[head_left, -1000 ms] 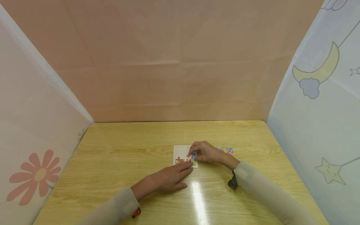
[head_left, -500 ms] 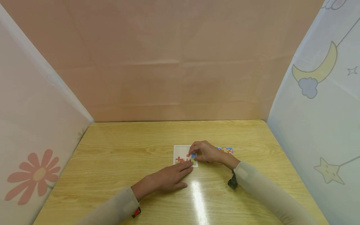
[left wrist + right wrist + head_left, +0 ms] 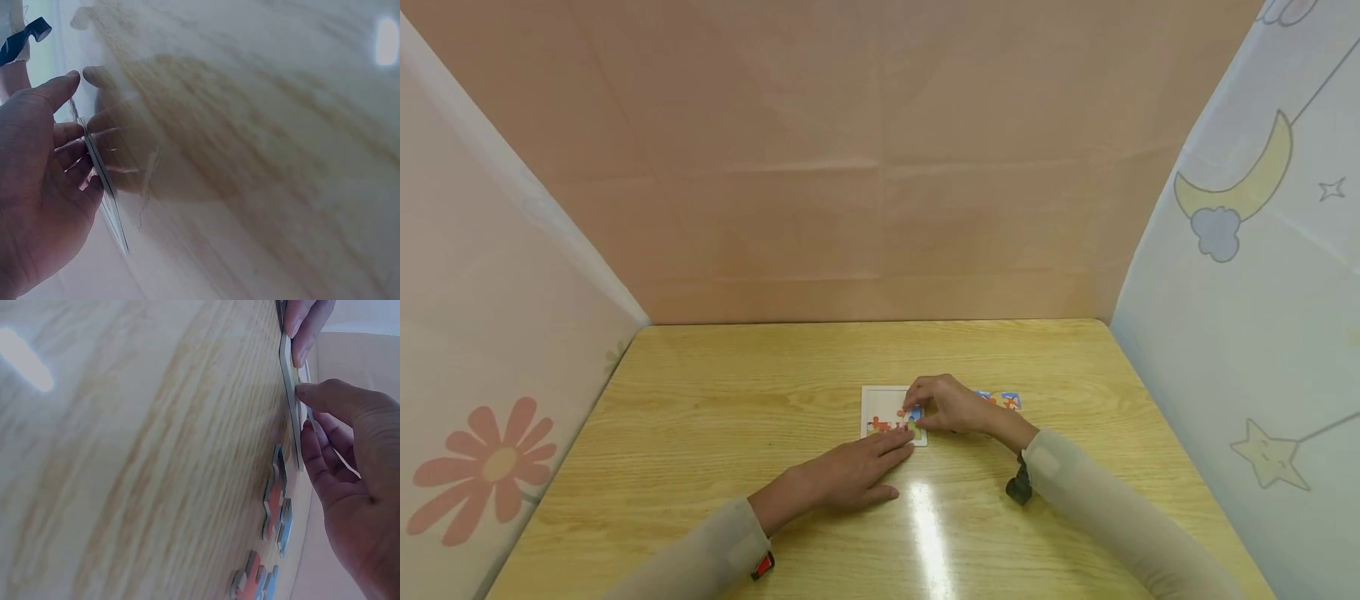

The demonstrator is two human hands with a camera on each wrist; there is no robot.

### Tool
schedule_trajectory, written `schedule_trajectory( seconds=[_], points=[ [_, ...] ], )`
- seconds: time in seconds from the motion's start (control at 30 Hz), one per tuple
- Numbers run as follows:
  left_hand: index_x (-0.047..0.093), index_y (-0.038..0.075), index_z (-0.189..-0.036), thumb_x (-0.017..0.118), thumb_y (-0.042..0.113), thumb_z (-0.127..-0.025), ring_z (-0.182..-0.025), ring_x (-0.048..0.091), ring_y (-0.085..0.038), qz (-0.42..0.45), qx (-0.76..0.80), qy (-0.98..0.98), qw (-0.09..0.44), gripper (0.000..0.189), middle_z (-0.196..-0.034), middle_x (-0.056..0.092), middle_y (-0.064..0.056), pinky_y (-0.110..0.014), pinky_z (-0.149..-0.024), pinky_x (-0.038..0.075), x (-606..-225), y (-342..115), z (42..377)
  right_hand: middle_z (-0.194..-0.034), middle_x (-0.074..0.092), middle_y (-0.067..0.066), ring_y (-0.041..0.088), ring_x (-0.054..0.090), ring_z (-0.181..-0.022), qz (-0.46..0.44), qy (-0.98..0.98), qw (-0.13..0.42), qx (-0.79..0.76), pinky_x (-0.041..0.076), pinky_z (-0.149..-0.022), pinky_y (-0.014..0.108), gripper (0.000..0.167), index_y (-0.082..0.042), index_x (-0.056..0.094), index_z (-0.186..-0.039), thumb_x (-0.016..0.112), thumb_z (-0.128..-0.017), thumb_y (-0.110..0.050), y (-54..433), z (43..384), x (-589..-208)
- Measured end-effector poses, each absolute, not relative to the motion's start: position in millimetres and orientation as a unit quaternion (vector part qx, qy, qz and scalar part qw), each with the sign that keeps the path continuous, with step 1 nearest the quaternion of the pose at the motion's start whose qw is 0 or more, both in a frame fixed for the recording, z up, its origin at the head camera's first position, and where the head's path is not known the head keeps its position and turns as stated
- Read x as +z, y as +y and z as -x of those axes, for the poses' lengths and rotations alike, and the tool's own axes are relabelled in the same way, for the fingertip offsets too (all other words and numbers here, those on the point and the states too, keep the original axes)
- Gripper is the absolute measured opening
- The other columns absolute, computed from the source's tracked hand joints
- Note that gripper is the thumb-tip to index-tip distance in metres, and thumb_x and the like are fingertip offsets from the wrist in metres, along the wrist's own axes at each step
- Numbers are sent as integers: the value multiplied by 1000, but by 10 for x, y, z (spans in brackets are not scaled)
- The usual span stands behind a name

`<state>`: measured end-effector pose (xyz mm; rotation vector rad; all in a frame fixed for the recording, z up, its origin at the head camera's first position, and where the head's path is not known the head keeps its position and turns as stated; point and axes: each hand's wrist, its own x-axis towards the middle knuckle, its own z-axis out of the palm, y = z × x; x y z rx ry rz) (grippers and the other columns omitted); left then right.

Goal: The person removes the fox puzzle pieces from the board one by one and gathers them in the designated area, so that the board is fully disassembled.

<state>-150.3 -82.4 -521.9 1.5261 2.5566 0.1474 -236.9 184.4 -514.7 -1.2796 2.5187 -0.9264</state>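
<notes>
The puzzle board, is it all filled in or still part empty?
Part empty. The puzzle board shows bare white at its far left, coloured pieces only along the near edge, and loose pieces lie on the table beside it.

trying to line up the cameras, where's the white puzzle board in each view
Head: puzzle board at table centre, between both hands.
Left wrist: seen edge-on, a thin board at left against the fingers.
Right wrist: edge-on at upper right, by the thumb.
Shared landmark: wooden table.

head: looking down and forward over the surface [image 3: 715, 417] from above
wrists: skimming it closely, facing each other
shared: puzzle board [image 3: 880, 402] [image 3: 103, 181] [image 3: 289, 375]
</notes>
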Motion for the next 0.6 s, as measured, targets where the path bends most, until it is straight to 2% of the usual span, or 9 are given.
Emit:
schedule_trajectory(
  seconds=[0.37, 0.6],
  points=[
    [29, 4, -167, 50, 45, -112, -162, 24, -24, -516, 54, 852, 77, 71, -176, 21, -10, -37, -129, 29, -5206, -825, 1493, -114, 75, 6, 20, 73, -104, 437, 836, 52, -327, 62, -91, 32, 24, -2, 80, -110, 85, -87, 2, 1874, 2347, -5177],
    [28, 5, -168, 49, 45, -113, -161, 25, -23, -511, 56, 854, 84, 71, -176, 20, -9, -37, -128, 30, -5196, -828, 1485, -115, 76, 5, 23, 73, -107, 438, 837, 31, -327, 62, -95, 36, 25, -3, 81, -110, 85, -86, 4, 1917, 2326, -5155]
  ],
)
